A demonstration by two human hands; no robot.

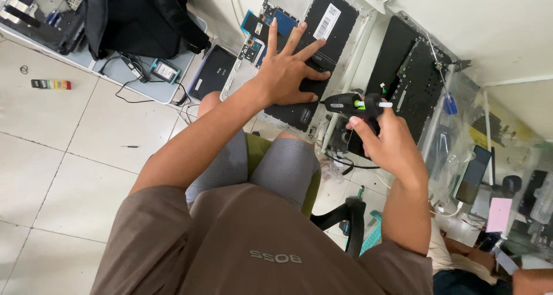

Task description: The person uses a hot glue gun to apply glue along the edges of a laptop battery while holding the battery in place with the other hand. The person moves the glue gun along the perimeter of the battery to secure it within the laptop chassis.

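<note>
The glue gun (352, 104), black with green accents and a pale glue stick poking out at its 3 o'clock end, sits in the right hand (387, 141), whose fingers are wrapped closed around the grip, the nozzle pointing toward 9 o'clock. It hovers just off the lower right corner of an opened laptop base (314, 53), a light-framed shell with a black battery panel and blue circuit parts near its 11 o'clock corner. The left hand (290, 70) lies flat on that black panel, fingers spread wide and gripping nothing, fingertips reaching toward 12 and 2 o'clock. At 3 o'clock from the glue gun a second black keyboard panel (410, 76) leans alongside, with only a narrow pale strip between the two assemblies. Beyond it, at 4 o'clock, clear plastic bags (461, 134) crowd the edge. At 9 o'clock from the base a small black device (212, 71) rests on the tiled floor (57, 157), which opens out widely toward 8 o'clock. A black backpack (138, 16) sits on a pale mat (124, 73) at 10 o'clock. The person's knees in grey shorts (259, 165) are right below the laptop base.
</note>
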